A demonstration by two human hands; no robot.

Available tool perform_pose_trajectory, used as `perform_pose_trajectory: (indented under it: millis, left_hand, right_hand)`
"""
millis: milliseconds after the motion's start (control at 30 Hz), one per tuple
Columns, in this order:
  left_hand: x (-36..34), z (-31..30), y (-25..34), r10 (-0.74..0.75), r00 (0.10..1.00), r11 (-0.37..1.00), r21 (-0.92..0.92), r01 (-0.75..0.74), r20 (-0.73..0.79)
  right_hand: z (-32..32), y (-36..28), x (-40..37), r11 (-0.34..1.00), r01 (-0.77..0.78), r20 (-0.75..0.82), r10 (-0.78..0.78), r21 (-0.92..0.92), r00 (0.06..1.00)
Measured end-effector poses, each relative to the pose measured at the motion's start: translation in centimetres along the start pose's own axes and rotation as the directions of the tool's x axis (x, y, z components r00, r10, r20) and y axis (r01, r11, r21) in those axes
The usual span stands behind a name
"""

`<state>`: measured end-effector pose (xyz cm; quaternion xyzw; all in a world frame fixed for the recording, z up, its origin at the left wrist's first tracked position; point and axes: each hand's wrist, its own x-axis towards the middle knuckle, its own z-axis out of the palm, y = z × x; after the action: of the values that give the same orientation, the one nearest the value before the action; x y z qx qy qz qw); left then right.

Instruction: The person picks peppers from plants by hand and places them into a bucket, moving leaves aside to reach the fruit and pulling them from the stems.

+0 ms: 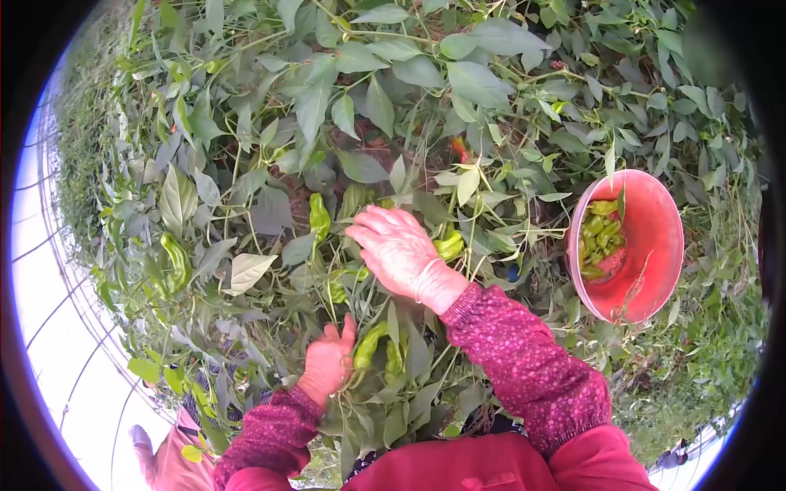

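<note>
My right hand point(399, 252) lies palm down over the pepper plants with its fingers stretched out to the left, pressing among the leaves. A green pepper point(449, 245) hangs right beside its wrist, and another green pepper point(319, 217) hangs left of its fingertips. Lower down, my left hand point(328, 360) has curled fingers next to a curved green pepper point(371, 345); what they grip, if anything, is hidden. Between the hands a further green pepper point(337, 286) shows partly through the foliage.
A red bucket point(651, 237) with green peppers point(602, 233) inside stands tilted among the plants at right. One more green pepper point(176, 260) hangs at far left, and a red pepper point(460, 149) shows higher up. Dense leaves and stems surround both arms.
</note>
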<state>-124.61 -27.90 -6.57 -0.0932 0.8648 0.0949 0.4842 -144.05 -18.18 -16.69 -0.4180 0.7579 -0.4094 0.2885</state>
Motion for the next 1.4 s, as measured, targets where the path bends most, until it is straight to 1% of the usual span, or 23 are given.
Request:
perform_pose_trajectory:
  millis: [67, 133, 233, 333, 400, 433, 533, 600, 633, 733, 800, 933, 967, 1033, 1067, 1100, 1133, 1167, 1233, 1267, 1300, 1367, 1400]
  left_hand:
    - [-0.9, 0.1, -0.5, 0.000, 1.000, 1.000, -0.008, 0.000, -0.009]
    - [-2.3, -0.3, -0.9, -0.032, 0.999, 0.999, -0.016, 0.032, 0.041]
    - [-3.8, -0.6, -1.6, -0.071, 0.989, 0.991, -0.102, 0.084, 0.126]
    - [-4.8, 1.3, -1.9, -0.052, 0.997, 0.954, -0.297, 0.034, -0.052]
    - [-5.0, 3.6, -1.9, -0.183, 0.983, 0.669, -0.736, 0.102, -0.031]
    - [-5.4, 3.7, -1.8, -0.204, 0.979, 0.618, -0.776, 0.127, -0.003]
    - [-5.2, 2.6, -1.1, -0.061, 0.997, 0.922, -0.385, 0.038, -0.048]
    - [-4.9, 0.7, -0.6, 0.036, 0.994, 0.998, -0.055, -0.042, -0.108]
    - [-4.6, 0.7, -1.1, 0.036, 0.994, 0.996, -0.073, -0.044, -0.106]
    - [-4.3, 2.0, -2.4, -0.141, 0.983, 0.859, -0.509, 0.061, -0.121]
    - [-4.1, 1.6, -2.8, -0.260, 0.965, 0.466, -0.873, 0.146, 0.023]
    - [-2.4, 0.7, -6.4, -0.102, 0.981, 0.750, -0.660, -0.031, -0.162]
    - [-2.2, 0.1, -6.3, -0.258, 0.965, 0.250, -0.968, 0.013, -0.054]
    - [-1.1, -5.1, -4.1, -0.351, 0.919, 0.356, -0.934, -0.043, -0.177]
    - [0.3, -8.6, -2.9, -0.174, 0.888, 0.880, -0.472, -0.054, -0.425]
    - [1.9, -10.7, -2.7, -0.121, 0.867, 0.903, -0.415, -0.106, -0.484]
    - [3.4, -12.5, -2.5, -0.083, 0.885, 0.845, -0.503, -0.180, -0.457]
    - [4.8, -13.4, -2.1, -0.020, 0.866, 0.891, -0.403, -0.212, -0.499]
    - [8.1, -15.2, 0.0, 0.213, 0.792, 0.976, 0.162, -0.145, -0.572]
    - [9.6, -16.1, 1.1, 0.332, 0.781, 0.934, 0.298, -0.195, -0.529]
    - [10.9, -16.8, 3.1, 0.334, 0.811, 0.927, 0.323, -0.191, -0.480]
    - [13.8, -15.9, 5.9, 0.507, 0.686, 0.860, 0.357, -0.364, -0.521]
    - [15.4, -14.4, 6.8, 0.514, 0.735, 0.858, 0.289, -0.425, -0.442]
  right_hand:
    - [4.4, 1.2, -0.8, 0.989, -0.115, 0.190, 0.095, 0.097, 0.977]
    - [3.7, 1.2, -1.1, 0.983, -0.089, 0.658, 0.175, -0.163, 0.733]
    - [2.7, 1.0, -4.4, 0.993, -0.031, 0.663, 0.098, -0.112, 0.743]
    - [2.6, 2.6, -8.5, 0.999, 0.000, 0.503, 0.016, -0.032, 0.864]
    - [1.9, 3.1, -10.7, 0.998, 0.000, 0.485, 0.032, -0.066, 0.874]
    - [1.7, 3.3, -11.5, 0.998, 0.003, 0.445, 0.024, -0.061, 0.895]
    - [1.6, 3.5, -12.5, 0.998, -0.019, 0.415, 0.039, -0.052, 0.909]
    - [1.9, 3.7, -12.9, 0.998, -0.009, 0.403, 0.032, -0.057, 0.914]
    - [2.0, 3.7, -12.9, 0.999, -0.016, 0.410, 0.036, -0.050, 0.911]
    - [2.1, 3.6, -12.6, 0.999, -0.023, 0.426, 0.034, -0.030, 0.904]
    - [1.9, 3.6, -12.7, 0.999, -0.023, 0.431, 0.032, -0.025, 0.902]
    - [2.4, 3.7, -12.7, 0.999, -0.037, 0.436, 0.048, -0.034, 0.899]
    - [2.6, 3.7, -12.7, 0.998, -0.040, 0.437, 0.053, -0.038, 0.898]
    - [3.8, 4.3, -13.4, 0.997, -0.058, 0.412, 0.074, -0.052, 0.908]
    - [4.9, 4.8, -14.0, 0.996, -0.068, 0.384, 0.086, -0.061, 0.919]
    - [5.5, 5.0, -14.4, 0.995, -0.076, 0.356, 0.096, -0.070, 0.930]
    - [5.0, 4.7, -14.1, 0.994, -0.045, 0.392, 0.080, -0.098, 0.916]
    - [3.8, 4.0, -13.3, 0.992, -0.013, 0.428, 0.066, -0.127, 0.902]
    - [2.7, 3.7, -12.9, 0.987, 0.012, 0.474, 0.065, -0.159, 0.878]
    - [2.6, 3.5, -12.8, 0.987, 0.006, 0.486, 0.072, -0.159, 0.871]
    - [2.7, 3.4, -12.5, 0.988, 0.011, 0.495, 0.069, -0.156, 0.866]
    - [3.9, 3.9, -12.8, 0.986, -0.017, 0.504, 0.100, -0.165, 0.858]
    - [4.4, 3.9, -12.9, 0.987, -0.019, 0.505, 0.099, -0.161, 0.858]
